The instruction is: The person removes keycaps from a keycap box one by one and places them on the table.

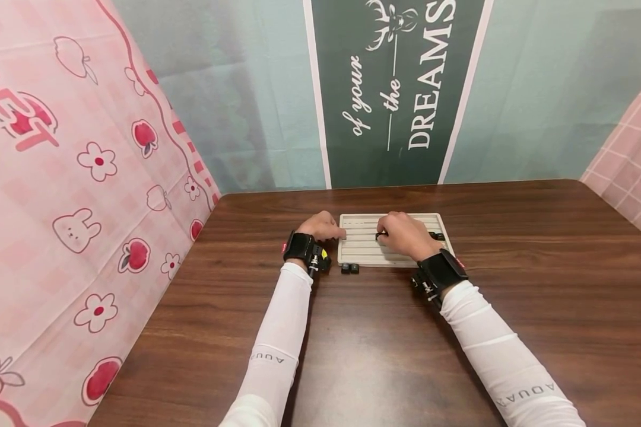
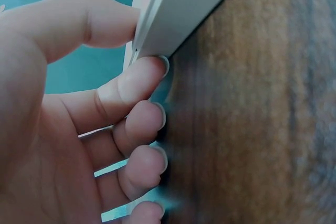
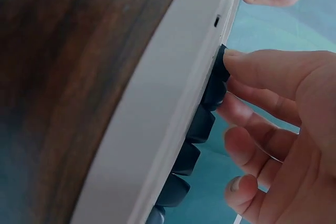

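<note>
A shallow off-white ridged tray lies on the table. My left hand holds its left edge, the thumb over the rim and the index fingertip against the side wall in the left wrist view; the other fingers curl down by the tabletop. Above the tray, my right hand pinches a black keycap between thumb and fingers. This keycap stands at the end of a row of black keycaps along the tray. Part of that row is hidden behind the right hand in the head view, with more keycaps showing to its right.
Two loose black keycaps sit on the brown wooden table just before the tray's front left edge. A teal and green curtain hangs behind the table, and a pink patterned cloth is at the left.
</note>
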### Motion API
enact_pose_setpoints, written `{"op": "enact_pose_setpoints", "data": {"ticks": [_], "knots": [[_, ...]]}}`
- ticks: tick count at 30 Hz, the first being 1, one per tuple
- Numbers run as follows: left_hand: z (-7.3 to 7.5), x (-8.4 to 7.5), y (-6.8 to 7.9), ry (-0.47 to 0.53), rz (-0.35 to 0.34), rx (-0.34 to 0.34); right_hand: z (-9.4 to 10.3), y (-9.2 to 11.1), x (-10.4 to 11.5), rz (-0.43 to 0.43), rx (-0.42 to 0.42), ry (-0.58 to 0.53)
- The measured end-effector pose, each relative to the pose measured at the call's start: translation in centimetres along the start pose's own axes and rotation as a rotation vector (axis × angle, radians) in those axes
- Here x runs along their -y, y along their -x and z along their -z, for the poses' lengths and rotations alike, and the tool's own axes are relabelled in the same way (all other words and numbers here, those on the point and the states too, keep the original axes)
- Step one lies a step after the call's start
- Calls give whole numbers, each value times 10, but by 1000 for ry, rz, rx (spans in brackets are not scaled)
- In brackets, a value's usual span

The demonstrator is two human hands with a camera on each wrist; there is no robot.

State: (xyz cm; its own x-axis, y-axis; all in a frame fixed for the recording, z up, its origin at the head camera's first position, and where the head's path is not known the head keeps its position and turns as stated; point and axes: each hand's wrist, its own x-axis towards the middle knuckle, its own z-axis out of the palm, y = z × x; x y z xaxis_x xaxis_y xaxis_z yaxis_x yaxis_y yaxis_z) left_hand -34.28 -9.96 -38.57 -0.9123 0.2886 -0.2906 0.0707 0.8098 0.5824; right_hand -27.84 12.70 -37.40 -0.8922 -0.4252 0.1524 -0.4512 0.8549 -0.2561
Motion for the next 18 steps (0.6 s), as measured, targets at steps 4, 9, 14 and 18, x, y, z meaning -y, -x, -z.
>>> {"op": "enact_pose_setpoints", "data": {"ticks": [4,9,14,18], "knots": [[0,0,1,0,-5,0,-1,0,0,6,-7,3],[0,-1,2,-5,0,2,-2,0,1,8,-10,5],[0,-1,0,-14,13,5,-2,0,1,1,-12,2],[1,-1,-1,-15,12,11,-2,-1,1,-7,-11,2]]}}
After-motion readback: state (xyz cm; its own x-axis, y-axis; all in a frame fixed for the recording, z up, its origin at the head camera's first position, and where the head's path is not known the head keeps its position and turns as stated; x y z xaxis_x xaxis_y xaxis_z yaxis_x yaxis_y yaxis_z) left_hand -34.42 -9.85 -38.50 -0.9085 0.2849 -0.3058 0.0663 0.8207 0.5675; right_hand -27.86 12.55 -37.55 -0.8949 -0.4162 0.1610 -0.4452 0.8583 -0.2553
